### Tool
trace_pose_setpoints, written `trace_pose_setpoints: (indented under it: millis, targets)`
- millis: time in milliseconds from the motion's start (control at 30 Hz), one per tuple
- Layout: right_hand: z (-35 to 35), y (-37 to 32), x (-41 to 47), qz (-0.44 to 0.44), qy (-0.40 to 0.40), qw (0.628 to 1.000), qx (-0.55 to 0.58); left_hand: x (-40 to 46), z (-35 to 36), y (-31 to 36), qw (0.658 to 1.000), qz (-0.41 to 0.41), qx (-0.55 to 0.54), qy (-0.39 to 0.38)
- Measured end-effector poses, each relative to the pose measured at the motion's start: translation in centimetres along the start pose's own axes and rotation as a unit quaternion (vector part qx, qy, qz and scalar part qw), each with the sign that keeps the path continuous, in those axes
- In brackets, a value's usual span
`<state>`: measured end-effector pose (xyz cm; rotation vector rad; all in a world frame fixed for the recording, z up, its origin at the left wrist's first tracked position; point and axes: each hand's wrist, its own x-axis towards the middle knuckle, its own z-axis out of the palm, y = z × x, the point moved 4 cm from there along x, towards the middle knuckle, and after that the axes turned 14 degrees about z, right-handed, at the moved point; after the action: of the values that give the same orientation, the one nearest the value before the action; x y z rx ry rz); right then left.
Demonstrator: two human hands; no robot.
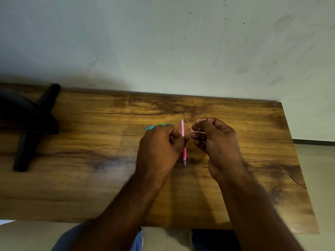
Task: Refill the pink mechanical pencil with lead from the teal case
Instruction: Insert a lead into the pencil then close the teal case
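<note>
The pink mechanical pencil (183, 142) stands nearly upright above the wooden table (90, 160), tip down, pinched at mid-barrel by my left hand (159, 147). Behind that hand lies the teal case (155, 127), mostly hidden by the knuckles. My right hand (212, 140) is just right of the pencil, its fingers closed on a thin dark lead (197, 122) that slants up past the fingertips near the pencil's top end. A second thin pale piece shows in the right palm; I cannot tell what it is.
A black stand with a curved dark base (29, 124) occupies the table's left end. A pale wall (163, 42) runs along the far edge. The table's right edge (297, 160) drops to a light floor.
</note>
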<state>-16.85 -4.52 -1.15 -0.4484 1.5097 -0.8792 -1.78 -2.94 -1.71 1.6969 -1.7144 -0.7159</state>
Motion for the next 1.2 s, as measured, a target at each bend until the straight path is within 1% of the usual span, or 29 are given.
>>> trace_pose_setpoints:
  millis: [167, 233, 433, 500, 633, 700, 800, 900, 967, 1067, 1200]
  targets:
    - [0.5, -0.2, 1.1, 0.009, 0.015, 1.000, -0.010, 1.5, 0.9, 0.3, 0.999, -0.017, 0.032, 0.032]
    - [0.3, -0.4, 1.5, 0.004, 0.021, 1.000, -0.013, 1.9, 1.2, 0.5, 0.997, -0.019, 0.061, 0.031]
    - [0.2, -0.7, 2.2, -0.005, 0.039, 0.999, -0.020, 2.7, 1.9, 0.2, 0.983, -0.056, 0.166, -0.049]
    - [0.3, -0.8, 2.3, -0.015, 0.043, 0.999, -0.028, 2.9, 2.0, 0.3, 0.981, -0.061, 0.173, -0.064]
    - [0.5, -1.1, 2.2, -0.035, 0.045, 0.998, -0.034, 3.0, 1.4, 0.5, 0.985, -0.058, 0.143, -0.073]
    - [0.6, -1.4, 2.1, -0.043, 0.037, 0.998, -0.013, 2.7, 0.4, 0.8, 0.992, -0.035, 0.109, -0.049]
    - [0.9, -2.1, 1.6, -0.055, -0.008, 0.997, 0.046, 1.8, -2.2, 2.1, 0.997, 0.032, 0.072, 0.016]
    - [1.3, -2.4, 1.2, -0.045, -0.072, 0.990, 0.114, 1.1, -4.3, 2.7, 0.994, 0.081, 0.047, 0.048]
    - [1.7, -2.5, 0.8, -0.036, -0.105, 0.983, 0.148, 0.9, -5.0, 2.5, 0.994, 0.093, 0.019, 0.057]
    - [2.4, -2.4, 0.4, -0.038, -0.136, 0.977, 0.160, 1.0, -5.3, 2.0, 0.992, 0.109, -0.003, 0.063]
    - [2.6, -2.5, 0.3, -0.066, -0.148, 0.975, 0.153, 1.8, -5.3, 0.9, 0.991, 0.111, -0.021, 0.077]
